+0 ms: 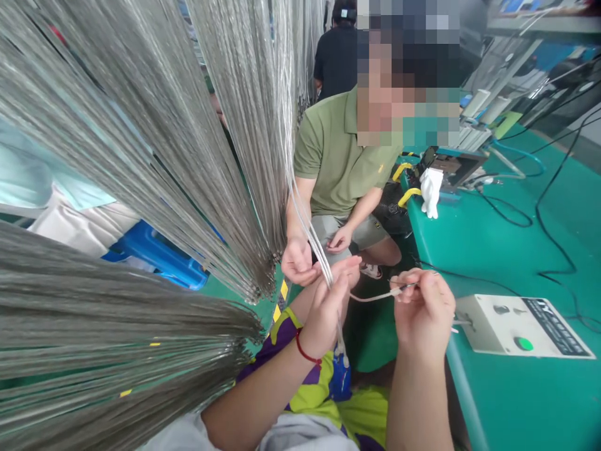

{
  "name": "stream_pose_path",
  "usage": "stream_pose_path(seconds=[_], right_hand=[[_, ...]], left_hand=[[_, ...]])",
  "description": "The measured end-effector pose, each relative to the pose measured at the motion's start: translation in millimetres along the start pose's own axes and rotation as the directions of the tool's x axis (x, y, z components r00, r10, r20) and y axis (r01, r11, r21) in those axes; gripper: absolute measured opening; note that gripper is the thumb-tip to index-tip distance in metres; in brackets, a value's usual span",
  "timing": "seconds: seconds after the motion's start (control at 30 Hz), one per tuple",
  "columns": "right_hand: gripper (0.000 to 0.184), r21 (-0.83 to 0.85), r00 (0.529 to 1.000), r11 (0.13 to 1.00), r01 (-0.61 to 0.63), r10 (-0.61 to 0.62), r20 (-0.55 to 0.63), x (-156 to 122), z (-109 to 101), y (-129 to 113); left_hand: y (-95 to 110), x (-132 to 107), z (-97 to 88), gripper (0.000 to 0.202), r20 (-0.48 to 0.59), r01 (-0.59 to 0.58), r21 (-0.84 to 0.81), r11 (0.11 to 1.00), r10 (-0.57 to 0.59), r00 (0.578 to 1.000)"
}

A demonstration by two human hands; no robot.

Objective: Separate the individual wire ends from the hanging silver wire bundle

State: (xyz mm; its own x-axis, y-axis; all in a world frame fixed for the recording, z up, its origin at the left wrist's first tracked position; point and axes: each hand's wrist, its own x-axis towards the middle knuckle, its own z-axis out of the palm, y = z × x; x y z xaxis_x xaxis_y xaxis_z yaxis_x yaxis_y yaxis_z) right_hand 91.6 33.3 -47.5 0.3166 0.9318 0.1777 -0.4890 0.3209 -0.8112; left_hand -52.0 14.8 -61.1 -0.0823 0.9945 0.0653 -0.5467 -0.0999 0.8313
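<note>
Several thin whitish cables (pixel 313 240) come down from the hanging bundles and run through my left hand (pixel 328 304). Its thumb presses them against the palm while the fingertips stretch forward. Below that hand, their pale ends (pixel 342 352) dangle over my lap. One cable (pixel 370 299) curves across to my right hand (pixel 425 307), which is closed in a pinch near its tip. A pale sleeve-like piece and a thin dark part show at this cable end (pixel 397 291); the fingers partly hide them.
Dense bundles of grey braided cables (pixel 188 156) hang on the left. Facing me, a seated co-worker (pixel 335 150) has one hand (pixel 300 262) close to my cables. At the right, a green table (pixel 539 394) carries a control box (pixel 511 326) with a green button, a machine (pixel 453 169) and loose wires.
</note>
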Motion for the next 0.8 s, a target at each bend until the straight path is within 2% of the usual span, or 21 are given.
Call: stream_pose_path(seconds=[0.1, 0.23, 0.5, 0.67, 0.8], right_hand=[[0.028, -0.004, 0.995, 0.998, 0.068, -0.068, -0.078, -0.7, -7.6, -11.3], [0.029, -0.019, 0.992, 0.996, 0.09, -0.091, -0.091, -2.9, -13.7, -20.7], [0.025, -0.003, 0.992, 0.995, 0.102, -0.102, -0.074, 1.7, -20.2, -19.4], [0.031, -0.022, 0.995, 0.996, 0.089, -0.09, -0.038, -0.3, -26.9, -10.3], [0.036, -0.104, 0.995, 0.99, 0.091, -0.095, -0.037, -9.5, -26.7, -1.9]], left_hand=[[-5.4, 2.1, 0.0, 0.041, 0.062, 0.157, -0.306, 0.939, -0.145, 0.988], [-8.1, 4.5, -4.6, 0.051, 0.161, 0.304, -0.467, 0.83, -0.259, 0.952], [-4.8, 2.4, -11.8, 0.059, 0.213, 0.387, -0.529, 0.755, -0.323, 0.922], [-2.8, -0.1, -14.8, 0.059, 0.235, 0.421, -0.536, 0.732, -0.349, 0.907], [-2.6, -1.3, -15.7, 0.062, 0.244, 0.424, -0.536, 0.731, -0.346, 0.906]])
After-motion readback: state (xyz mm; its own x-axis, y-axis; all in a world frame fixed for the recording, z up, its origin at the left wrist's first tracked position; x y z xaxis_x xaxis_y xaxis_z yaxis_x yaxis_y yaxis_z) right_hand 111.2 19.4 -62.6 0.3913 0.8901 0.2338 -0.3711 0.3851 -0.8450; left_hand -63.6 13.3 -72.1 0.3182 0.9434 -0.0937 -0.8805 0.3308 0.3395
